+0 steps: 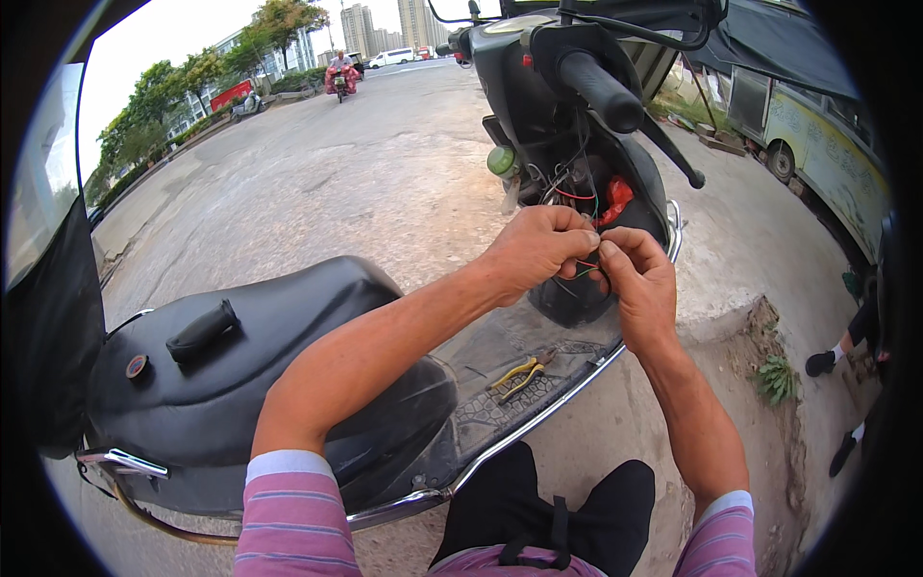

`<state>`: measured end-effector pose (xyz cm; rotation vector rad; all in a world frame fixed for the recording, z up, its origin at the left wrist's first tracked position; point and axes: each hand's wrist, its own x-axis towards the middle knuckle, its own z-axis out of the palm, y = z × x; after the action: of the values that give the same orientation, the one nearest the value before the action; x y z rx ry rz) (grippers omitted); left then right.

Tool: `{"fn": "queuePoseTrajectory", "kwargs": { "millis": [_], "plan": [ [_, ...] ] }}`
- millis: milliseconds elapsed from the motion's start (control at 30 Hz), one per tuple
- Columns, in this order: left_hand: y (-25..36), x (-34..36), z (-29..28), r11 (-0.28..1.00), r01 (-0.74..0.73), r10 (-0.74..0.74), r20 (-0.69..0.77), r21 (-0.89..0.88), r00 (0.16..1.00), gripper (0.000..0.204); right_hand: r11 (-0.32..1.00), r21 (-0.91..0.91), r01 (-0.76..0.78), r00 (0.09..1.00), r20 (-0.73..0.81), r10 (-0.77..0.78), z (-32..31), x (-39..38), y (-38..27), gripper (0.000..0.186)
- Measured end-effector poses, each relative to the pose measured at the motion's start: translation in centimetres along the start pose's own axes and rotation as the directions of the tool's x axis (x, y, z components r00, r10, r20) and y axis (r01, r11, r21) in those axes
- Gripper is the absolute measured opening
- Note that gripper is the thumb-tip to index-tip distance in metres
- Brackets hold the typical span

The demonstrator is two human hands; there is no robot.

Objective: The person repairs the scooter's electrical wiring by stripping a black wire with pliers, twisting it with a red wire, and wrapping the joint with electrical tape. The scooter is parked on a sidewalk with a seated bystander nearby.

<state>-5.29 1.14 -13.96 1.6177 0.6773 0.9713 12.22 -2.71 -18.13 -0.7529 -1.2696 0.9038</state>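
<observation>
Both hands meet in front of the opened front panel of a black electric scooter (567, 58). My left hand (543, 250) is closed in a pinch on thin wires (580, 272), some red and some green. Beside it, my right hand (639, 284) pinches the same wires, thumb and forefinger almost touching the left fingertips. What lies right between the fingertips is too small to make out. More loose wiring (574, 195) spills from the panel above, next to a crumpled red plastic piece (618, 199). Yellow-handled pliers (519, 375) lie on the scooter's footboard (481, 409).
On the black seat (288, 298) rest a tape roll (137, 366) and a dark cylindrical object (202, 332). A handlebar grip (601, 91) and brake lever (673, 154) overhang the wiring. A green-capped container (501, 162) sits left of it. Someone's feet (822, 363) show at right; a rider (340, 77) is on the road.
</observation>
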Motion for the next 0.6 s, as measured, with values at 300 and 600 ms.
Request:
{"fn": "queuePoseTrajectory", "kwargs": {
  "millis": [300,600],
  "plan": [
    [-0.03,-0.04,0.05,0.999,0.015,-0.014,-0.021,0.037,1.000,0.018,0.998,-0.005,0.058,0.998,0.026,-0.058,0.13,0.18,0.15,0.014],
    [-0.31,0.19,-0.37,0.997,0.066,-0.065,0.018,-0.042,0.998,0.018,0.992,-0.065,0.113,0.994,0.019,-0.112,0.70,-0.21,-0.04,0.013]
  ]
}}
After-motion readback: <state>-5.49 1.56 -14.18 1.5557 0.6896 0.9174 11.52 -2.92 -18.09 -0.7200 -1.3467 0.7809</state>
